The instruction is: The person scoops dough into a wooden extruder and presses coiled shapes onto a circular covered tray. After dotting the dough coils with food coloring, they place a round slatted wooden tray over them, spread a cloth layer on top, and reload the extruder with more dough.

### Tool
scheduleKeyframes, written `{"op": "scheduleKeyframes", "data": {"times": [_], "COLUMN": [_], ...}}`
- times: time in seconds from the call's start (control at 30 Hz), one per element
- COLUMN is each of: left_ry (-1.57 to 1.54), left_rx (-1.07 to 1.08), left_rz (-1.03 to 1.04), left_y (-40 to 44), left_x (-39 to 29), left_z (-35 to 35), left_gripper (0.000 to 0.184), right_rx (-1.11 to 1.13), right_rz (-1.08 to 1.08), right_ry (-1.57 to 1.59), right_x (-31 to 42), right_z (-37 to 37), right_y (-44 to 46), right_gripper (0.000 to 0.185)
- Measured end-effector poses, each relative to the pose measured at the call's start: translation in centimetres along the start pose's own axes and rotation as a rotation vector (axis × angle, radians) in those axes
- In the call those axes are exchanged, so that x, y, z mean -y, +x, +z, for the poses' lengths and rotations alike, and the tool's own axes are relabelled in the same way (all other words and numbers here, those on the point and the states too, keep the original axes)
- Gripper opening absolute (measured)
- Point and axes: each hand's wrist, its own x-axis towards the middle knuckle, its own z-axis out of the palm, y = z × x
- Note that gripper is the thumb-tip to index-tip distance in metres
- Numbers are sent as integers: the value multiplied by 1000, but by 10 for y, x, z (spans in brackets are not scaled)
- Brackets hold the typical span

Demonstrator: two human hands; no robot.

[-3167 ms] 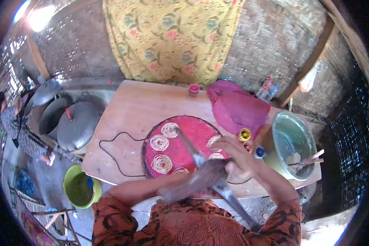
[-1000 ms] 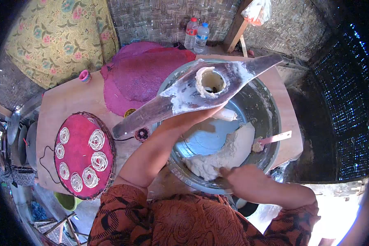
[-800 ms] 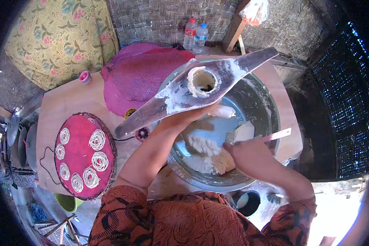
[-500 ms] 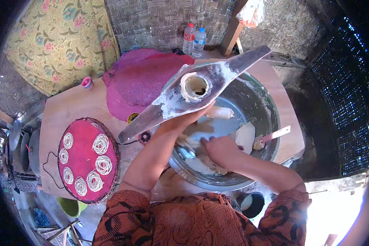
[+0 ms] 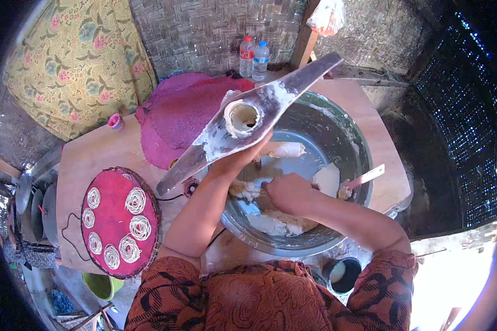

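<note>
My left hand [image 5: 247, 151] grips the body of a long, dough-smeared press [image 5: 210, 140] with a round hole in its middle, tilted above the basin. Its fingers are mostly hidden under the press. Inside the wide metal basin [image 5: 359, 132], my right hand [image 5: 288, 193] is closed, knuckles up, over pale dough [image 5: 279, 223]; what its fingers hold is hidden. A whitish, dough-coated cylinder [image 5: 284, 149] shows just beyond that hand. On the basin's right side, a flat pale piece [image 5: 328, 179] lies near a light-handled tool [image 5: 367, 176] leaning on the rim.
Left of the basin, a round red tray [image 5: 111, 204] carries several coiled noodle nests. Pink cloth [image 5: 176, 116] covers the table's back part, near a small pink cup [image 5: 115, 122]. Two water bottles [image 5: 259, 60] stand by the woven wall. A dark bucket [image 5: 342, 275] sits below the basin.
The press has shifted left and slightly down in view, along with my left hand. My right hand has moved a little left, staying closed in the basin. The view itself has shifted slightly.
</note>
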Motion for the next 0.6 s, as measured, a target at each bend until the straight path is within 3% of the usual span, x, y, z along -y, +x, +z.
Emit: {"op": "scheduleKeyframes", "data": {"times": [0.07,0.13,0.23,0.3,0.37,0.4,0.43,0.5,0.57,0.6], "left_ry": [-63,-140,-150,-72,-209,321,246,89,69,101], "left_rx": [26,38,122,115,103,34,100,146,21,42], "left_rz": [-64,-111,-222,-104,3,625,520,513,907,945], "left_y": [1,1,11,27,48,67,83,105,131,137], "left_x": [-5,-9,-27,-36,-66,-76,-105,-142,-151,-150], "left_z": [1,2,0,-2,-8,-14,-20,-24,-15,-13], "left_gripper": [43,28,30,29,27,27,35,35,36,34], "right_rx": [-38,263,82,5,-69,-134,-203,-294,-417,-486], "right_rz": [-7,9,-28,7,1,-51,-103,-108,-106,-104], "right_ry": [33,-94,117,145,336,383,427,541,569,705], "right_x": [-4,-8,-36,-47,-55,-54,-51,-43,-39,-39], "right_z": [-4,-17,-34,-66,-81,-89,-96,-106,-102,-95], "right_y": [-9,-30,-76,-127,-182,-210,-236,-283,-316,-325], "right_gripper": [33,30,26,23,23,24,26,27,29,29]}}
